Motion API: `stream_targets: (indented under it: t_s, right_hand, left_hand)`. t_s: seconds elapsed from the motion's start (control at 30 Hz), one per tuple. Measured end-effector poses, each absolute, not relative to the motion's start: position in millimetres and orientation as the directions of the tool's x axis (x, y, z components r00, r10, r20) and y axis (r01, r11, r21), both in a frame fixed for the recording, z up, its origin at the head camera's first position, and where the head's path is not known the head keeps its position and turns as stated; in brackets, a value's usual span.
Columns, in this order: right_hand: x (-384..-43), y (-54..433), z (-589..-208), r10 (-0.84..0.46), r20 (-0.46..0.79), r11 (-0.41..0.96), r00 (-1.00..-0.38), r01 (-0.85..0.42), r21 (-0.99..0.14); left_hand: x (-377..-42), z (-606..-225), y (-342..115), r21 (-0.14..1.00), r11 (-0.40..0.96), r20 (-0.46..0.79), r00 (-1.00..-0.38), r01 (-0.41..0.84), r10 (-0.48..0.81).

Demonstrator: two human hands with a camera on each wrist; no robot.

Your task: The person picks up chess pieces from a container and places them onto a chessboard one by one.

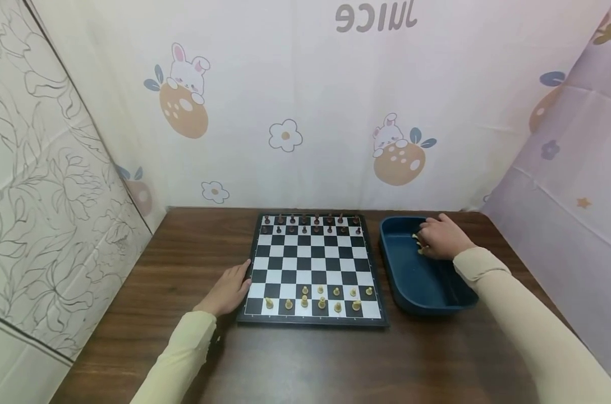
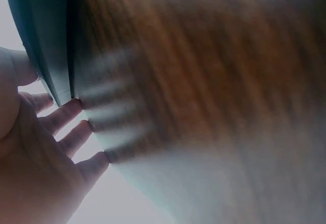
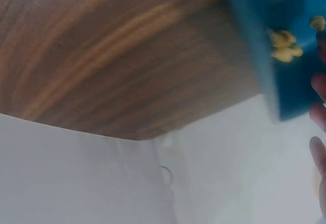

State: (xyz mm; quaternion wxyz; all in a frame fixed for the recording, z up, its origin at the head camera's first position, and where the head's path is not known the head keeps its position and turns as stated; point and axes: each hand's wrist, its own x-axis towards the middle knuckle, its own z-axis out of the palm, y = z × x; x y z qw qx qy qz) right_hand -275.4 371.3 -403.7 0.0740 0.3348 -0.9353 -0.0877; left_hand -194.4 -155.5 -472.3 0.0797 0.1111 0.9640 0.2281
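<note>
A black-framed chessboard (image 1: 312, 264) lies on the table with several dark pieces (image 1: 304, 230) in two rows at its far side and several cream pieces (image 1: 322, 303) in two rows at its near side. My left hand (image 1: 229, 290) rests along the board's left edge, fingers stretched out. Over in the blue tray (image 1: 403, 300), right of the board, my right hand (image 1: 441, 238) reaches down with bent fingers. Cream chess pieces (image 3: 284, 46) lie in the tray by those fingers. One cream piece (image 3: 317, 23) is right at a fingertip; whether it is pinched is hidden.
The brown wooden table (image 1: 305, 365) backs onto a patterned curtain (image 1: 325, 106) with rabbits and flowers. Curtain also hangs along the right side, and a white panel with line-drawn flowers (image 1: 58, 185) stands at the left.
</note>
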Motion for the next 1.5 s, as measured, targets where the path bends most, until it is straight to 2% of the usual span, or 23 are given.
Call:
stream_targets:
  t_s: [0.2,0.33,0.5,0.63,0.87,1.13,1.27,1.5]
  right_hand:
    - [-264,339,-371,-0.722,0.129,0.687,-0.679,-0.683,0.248]
    - [-259,313,-354,-0.768,0.136,0.633,-0.626,-0.709,0.309]
    - [-252,274,-346,-0.783,0.084,0.598,-0.616,-0.709,0.374]
    - [-246,235,-348,-0.807,0.046,0.556,-0.588,-0.732,0.394]
    - [-233,173,-353,-0.904,0.037,0.4,-0.426,-0.811,0.427]
    - [-231,116,-369,-0.95,0.009,0.285,-0.312,-0.853,0.437]
    - [-229,95,-378,-0.962,-0.021,0.233,-0.271,-0.863,0.449]
    - [-226,71,-390,-0.969,-0.071,0.18,-0.236,-0.876,0.447]
  left_hand:
    - [-196,-472,-157,0.459,0.869,-0.097,-0.962,0.184,0.254]
    - [-196,-472,-157,0.461,0.868,-0.097,-0.962,0.184,0.255]
    - [-195,-474,-157,0.458,0.868,-0.092,-0.961,0.19,0.259]
    - [-195,-476,-158,0.461,0.866,-0.088,-0.962,0.192,0.26]
    - [-194,-475,-157,0.458,0.87,-0.094,-0.963,0.184,0.254]
    - [-194,-472,-156,0.457,0.871,-0.091,-0.965,0.179,0.246]
    - [-195,-473,-155,0.454,0.873,-0.093,-0.965,0.176,0.243]
    - [-195,-474,-155,0.454,0.878,-0.109,-0.968,0.154,0.226]
